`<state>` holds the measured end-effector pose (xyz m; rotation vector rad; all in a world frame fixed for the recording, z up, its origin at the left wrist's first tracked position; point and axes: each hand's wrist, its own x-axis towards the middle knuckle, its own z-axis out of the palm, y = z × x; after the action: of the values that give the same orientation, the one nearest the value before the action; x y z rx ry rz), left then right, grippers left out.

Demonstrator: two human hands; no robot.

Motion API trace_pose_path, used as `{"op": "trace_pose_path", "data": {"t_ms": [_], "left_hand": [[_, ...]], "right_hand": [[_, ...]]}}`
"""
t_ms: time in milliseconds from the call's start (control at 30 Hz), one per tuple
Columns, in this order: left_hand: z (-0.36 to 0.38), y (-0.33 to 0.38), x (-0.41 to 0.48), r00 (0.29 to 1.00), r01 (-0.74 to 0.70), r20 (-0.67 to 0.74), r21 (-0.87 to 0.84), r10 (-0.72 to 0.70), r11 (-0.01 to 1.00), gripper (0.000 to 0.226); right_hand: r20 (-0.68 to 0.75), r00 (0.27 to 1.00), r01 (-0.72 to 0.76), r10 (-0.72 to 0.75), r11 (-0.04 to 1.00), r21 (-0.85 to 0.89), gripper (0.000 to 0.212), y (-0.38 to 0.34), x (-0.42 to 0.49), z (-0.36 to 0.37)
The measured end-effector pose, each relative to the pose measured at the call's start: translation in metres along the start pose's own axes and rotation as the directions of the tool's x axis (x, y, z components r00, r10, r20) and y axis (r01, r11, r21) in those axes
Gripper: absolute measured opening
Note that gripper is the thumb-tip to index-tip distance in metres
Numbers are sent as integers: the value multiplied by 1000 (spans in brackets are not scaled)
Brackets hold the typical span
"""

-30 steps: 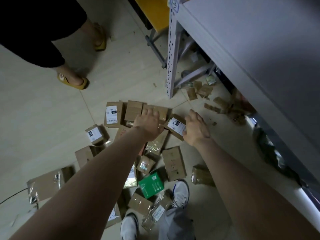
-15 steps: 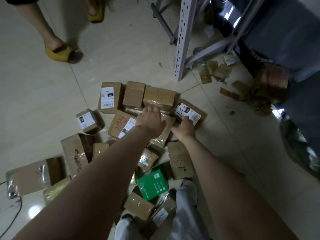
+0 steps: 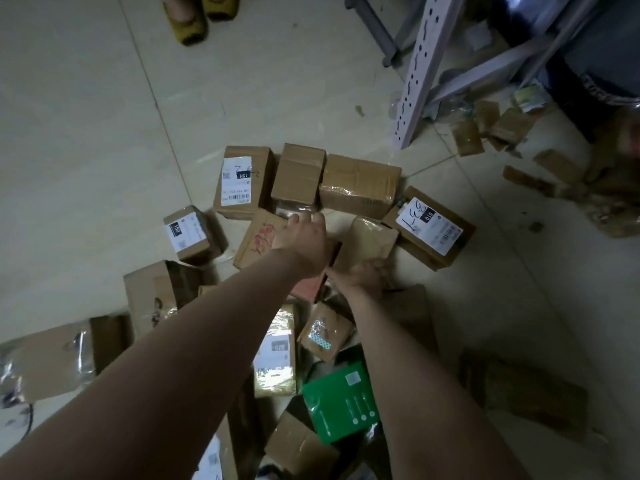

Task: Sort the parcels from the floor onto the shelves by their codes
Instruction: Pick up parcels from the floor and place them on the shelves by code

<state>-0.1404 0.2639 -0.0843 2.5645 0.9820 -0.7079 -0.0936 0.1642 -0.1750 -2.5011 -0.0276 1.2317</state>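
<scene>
**A:** Head view first: where are the parcels (image 3: 358, 185) lying?

**B:** They are lying scattered on the floor (image 3: 86, 133), bunched just in front of the shelf upright (image 3: 420, 67). None is sitting on a shelf yet.

**A:** And what are the hands doing?

**B:** The left hand (image 3: 303, 242) is resting over the box with red scrawl (image 3: 258, 240), fingers stretching forward, its grip open and holding nothing. The right hand (image 3: 367, 277) is touching the near edge of the tan packet (image 3: 372, 237), which is lying between that box and the labelled box (image 3: 429, 226) bearing a handwritten code. Blur is hiding those fingers, so I cannot tell whether that grip is closing.

**A:** How is the packet likely to be handling?

**B:** I am judging it soft and light, with a glossy wrap that may be slipping. Pinching one corner risks it sagging, so taking it across both long edges is looking safer. The cartons are looking stiff and small enough for one hand across the top.
</scene>
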Motion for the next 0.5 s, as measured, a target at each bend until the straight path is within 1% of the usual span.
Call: {"op": "trace_pose_path", "data": {"t_ms": [33,100,167,233,300,367,433,500], "left_hand": [[2,-4,3,1000,-11,-8,11,11,1000,59],[5,-10,8,999,-31,-22,14,31,999,60],[5,-14,12,999,-44,-31,6,44,999,59],[3,-14,12,998,-54,-34,-10,54,998,58],[-3,-13,6,998,-51,-34,-38,50,998,57],[-13,-10,-6,999,-37,-30,-64,35,997,57],[-31,-3,-23,999,-40,-16,-80,38,996,57],[-59,5,-43,998,-55,-7,-96,55,994,56]], "right_hand": [[-39,999,-9,8,1000,-26,138,1,0,8],[-108,994,-17,8,997,-81,148,5,-1,14],[-140,990,-26,14,996,-84,150,13,4,16],[-163,986,-33,26,999,-43,150,17,8,13],[-181,982,-58,62,998,30,148,18,6,6],[-200,971,-92,128,979,180,142,19,-1,-7],[-213,961,-93,174,935,342,131,17,-22,-29],[-235,959,-47,160,904,424,118,11,-52,-57]]}}
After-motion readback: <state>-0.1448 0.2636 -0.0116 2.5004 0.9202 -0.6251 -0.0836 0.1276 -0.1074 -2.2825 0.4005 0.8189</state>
